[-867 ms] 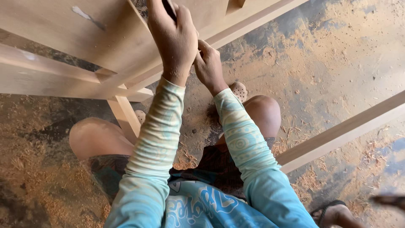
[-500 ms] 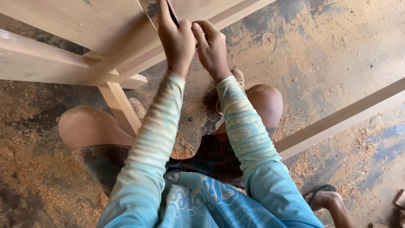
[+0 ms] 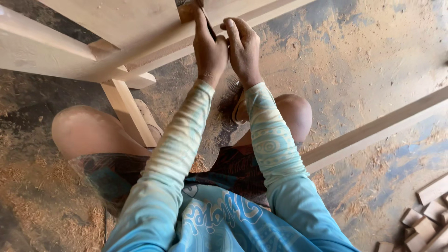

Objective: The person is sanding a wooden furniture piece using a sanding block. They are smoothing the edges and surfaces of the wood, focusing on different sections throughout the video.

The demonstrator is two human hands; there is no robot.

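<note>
My left hand [image 3: 210, 49] grips a folded piece of brown sandpaper [image 3: 189, 9] and presses it against a pale wooden rail [image 3: 154, 39] of an unfinished wooden frame. My right hand [image 3: 242, 44] sits right beside it, fingers curled on the same rail and touching the left hand. Both arms wear light blue patterned sleeves. I sit low, with my bare knees on either side of a slanted wooden leg [image 3: 128, 112].
A long wooden beam [image 3: 373, 133] crosses the floor at the right. Several small wood offcuts [image 3: 422, 219] lie at the bottom right. Sawdust covers the concrete floor [image 3: 354, 56]. A sandal [image 3: 240, 109] shows under my right forearm.
Both hands have come closer together on the rail, and my view has shifted so the offcuts at the bottom right are now in sight.
</note>
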